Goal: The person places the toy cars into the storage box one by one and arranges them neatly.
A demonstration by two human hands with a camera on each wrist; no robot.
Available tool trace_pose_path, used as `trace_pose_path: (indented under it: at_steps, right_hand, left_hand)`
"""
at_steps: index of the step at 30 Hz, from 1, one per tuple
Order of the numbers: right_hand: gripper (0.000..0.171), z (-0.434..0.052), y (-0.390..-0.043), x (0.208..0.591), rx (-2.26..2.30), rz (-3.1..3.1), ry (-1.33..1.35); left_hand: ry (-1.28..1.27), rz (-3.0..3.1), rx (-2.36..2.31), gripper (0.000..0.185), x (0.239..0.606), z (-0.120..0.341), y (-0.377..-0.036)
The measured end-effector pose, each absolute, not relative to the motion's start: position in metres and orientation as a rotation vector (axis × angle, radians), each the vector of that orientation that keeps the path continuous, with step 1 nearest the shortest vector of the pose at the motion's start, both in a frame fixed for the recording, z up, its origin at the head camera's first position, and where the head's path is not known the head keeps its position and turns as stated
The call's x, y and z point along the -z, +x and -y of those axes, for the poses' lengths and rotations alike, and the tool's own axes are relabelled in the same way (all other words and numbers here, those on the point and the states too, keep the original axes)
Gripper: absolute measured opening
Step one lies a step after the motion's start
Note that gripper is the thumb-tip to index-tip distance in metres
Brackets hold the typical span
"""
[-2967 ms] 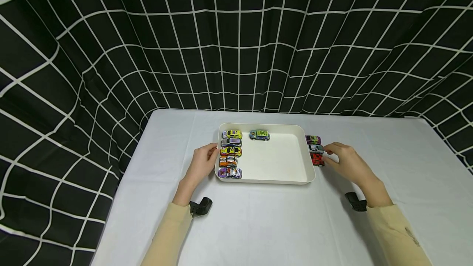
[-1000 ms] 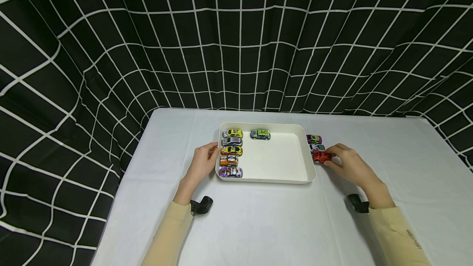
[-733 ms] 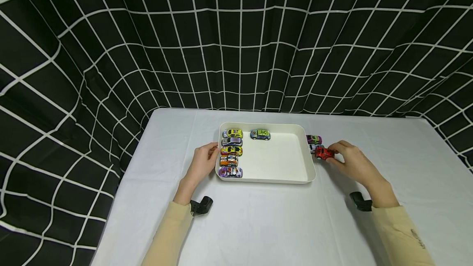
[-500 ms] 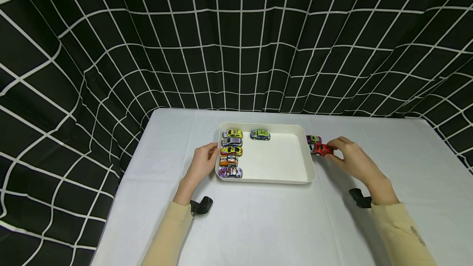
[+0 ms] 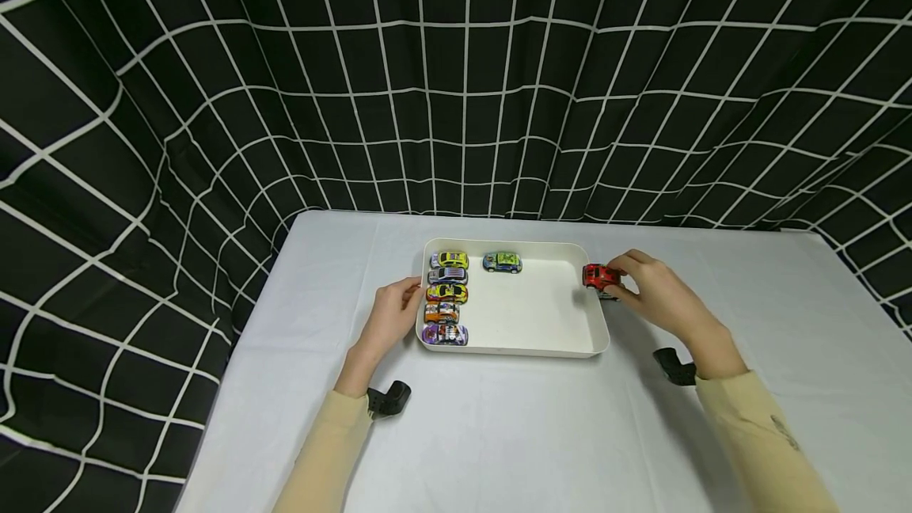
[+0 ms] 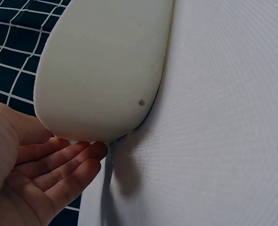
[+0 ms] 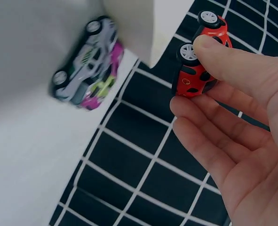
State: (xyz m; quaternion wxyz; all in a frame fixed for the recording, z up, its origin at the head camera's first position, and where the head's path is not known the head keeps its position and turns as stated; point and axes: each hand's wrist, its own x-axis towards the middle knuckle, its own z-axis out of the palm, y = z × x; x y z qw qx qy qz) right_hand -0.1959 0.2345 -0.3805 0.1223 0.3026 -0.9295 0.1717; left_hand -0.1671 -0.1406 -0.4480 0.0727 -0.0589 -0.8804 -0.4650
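In the head view, my right hand point(image 5: 659, 298) pinches a red toy car point(image 5: 597, 276) between thumb and fingers, over the right rim of a white tray point(image 5: 527, 353). The right wrist view shows the red toy car point(image 7: 191, 77) with its wheels towards the thumb. A silver-grey toy car point(image 7: 92, 56) and a magenta-and-green toy car point(image 7: 108, 81) stand side by side on the table, outside the tray wall. My left hand point(image 5: 385, 315) rests its fingertips against the tray's left end; in the left wrist view its fingers point(image 6: 77, 157) touch the outer wall.
Inside the tray, several toy cars, among them a yellow-and-red car point(image 5: 446, 293), line the left wall. A green-and-blue car point(image 5: 502, 262) stands at the far wall. The table wears a white cloth point(image 5: 499, 434); a black gridded curtain point(image 5: 463, 101) hangs behind.
My right hand has taken the red car from the row beside the tray, lifted it, and carried it left and away from me to the rim. The left hand has stayed put.
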Motion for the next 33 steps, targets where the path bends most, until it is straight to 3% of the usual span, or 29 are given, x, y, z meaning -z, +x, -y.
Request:
trace_pose_path:
  at_steps: [33]
  right_hand:
    - [0.016, -0.166, -0.227, 0.384, -0.457, 2.884, 1.122]
  left_hand:
    - [-0.193, 2.648, 1.394, 0.027, 0.447, 0.141, -0.167]
